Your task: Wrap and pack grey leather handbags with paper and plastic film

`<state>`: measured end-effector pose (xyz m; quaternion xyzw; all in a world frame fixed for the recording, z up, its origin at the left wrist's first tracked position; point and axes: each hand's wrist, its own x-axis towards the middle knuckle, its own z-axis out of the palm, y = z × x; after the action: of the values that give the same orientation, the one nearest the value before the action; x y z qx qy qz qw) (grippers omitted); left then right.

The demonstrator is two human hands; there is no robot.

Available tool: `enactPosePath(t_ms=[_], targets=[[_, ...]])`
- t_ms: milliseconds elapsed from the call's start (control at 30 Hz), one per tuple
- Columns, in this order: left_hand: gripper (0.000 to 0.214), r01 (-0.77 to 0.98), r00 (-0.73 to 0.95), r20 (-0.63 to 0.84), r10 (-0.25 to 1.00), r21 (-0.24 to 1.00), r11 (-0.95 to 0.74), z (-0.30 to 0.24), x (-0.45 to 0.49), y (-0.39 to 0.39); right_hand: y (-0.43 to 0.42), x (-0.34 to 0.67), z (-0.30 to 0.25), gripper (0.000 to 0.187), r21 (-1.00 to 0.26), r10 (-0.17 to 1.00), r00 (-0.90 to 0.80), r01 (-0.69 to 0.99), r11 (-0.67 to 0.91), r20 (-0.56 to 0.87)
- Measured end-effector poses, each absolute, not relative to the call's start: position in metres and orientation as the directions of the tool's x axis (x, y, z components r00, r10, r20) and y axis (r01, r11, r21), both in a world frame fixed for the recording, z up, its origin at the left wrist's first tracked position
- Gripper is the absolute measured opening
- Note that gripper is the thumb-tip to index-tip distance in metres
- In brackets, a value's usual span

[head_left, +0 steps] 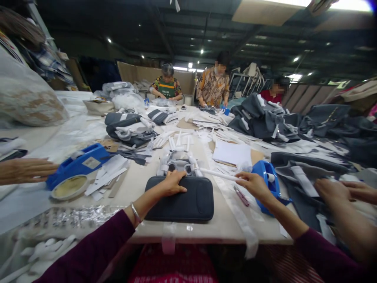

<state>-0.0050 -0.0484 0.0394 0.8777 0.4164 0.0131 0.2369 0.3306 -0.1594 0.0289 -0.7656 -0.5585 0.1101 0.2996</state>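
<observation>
A dark grey padded bag (188,202) lies flat on the table in front of me, its handles wrapped in white paper at the far edge. My left hand (173,183) rests on the bag's top edge, fingers curled over it. My right hand (252,184) hovers just right of the bag and pinches the end of a white paper strip (218,174) that runs back toward the handles. A blue tape dispenser (268,177) stands right behind my right hand.
Another blue tape dispenser (77,167) sits at left, near a co-worker's hand (25,169). A second co-worker's hands (338,190) work dark fabric at right. Red-handled scissors (241,195) lie by the bag. Paper strips and grey bags (265,118) cover the table; three people stand at the far end.
</observation>
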Motion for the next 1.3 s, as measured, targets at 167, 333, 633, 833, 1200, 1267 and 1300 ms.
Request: enactPosePath(t_ms=[167,333,633,833,1200,1267,1300], targets=[[0.04,0.689,0.677,-0.113,0.728,0.445,-0.572,0.038,-0.006,-0.05,-0.165,0.323,0.029,0.026,-0.57,0.966,0.248,0.805,-0.162,0.076],[0.037,0.665,0.7,-0.07,0.711,0.429,-0.612,0.038,-0.007,-0.051,-0.137,0.305,0.02,0.027,-0.662,0.996,0.075,0.749,-0.026,0.046],[0.038,0.653,0.715,-0.066,0.696,0.419,-0.631,0.045,-0.007,-0.055,-0.125,0.336,0.026,0.026,-0.605,0.995,0.022,0.793,-0.075,-0.094],[0.039,0.647,0.717,-0.053,0.695,0.423,-0.635,0.042,-0.007,-0.053,-0.117,0.31,0.021,0.024,-0.679,0.999,-0.035,0.734,-0.001,-0.039],[0.04,0.668,0.709,-0.077,0.701,0.392,-0.632,0.043,-0.007,-0.054,-0.12,0.262,0.003,0.026,-0.817,0.998,-0.059,0.575,0.041,0.008],[0.04,0.663,0.713,-0.074,0.697,0.395,-0.636,0.041,-0.006,-0.053,-0.121,0.266,-0.003,0.022,-0.826,0.999,0.04,0.564,-0.01,0.015],[0.04,0.659,0.715,-0.067,0.696,0.398,-0.638,0.04,-0.006,-0.052,-0.12,0.265,-0.006,0.023,-0.843,0.997,0.068,0.537,-0.016,0.025]])
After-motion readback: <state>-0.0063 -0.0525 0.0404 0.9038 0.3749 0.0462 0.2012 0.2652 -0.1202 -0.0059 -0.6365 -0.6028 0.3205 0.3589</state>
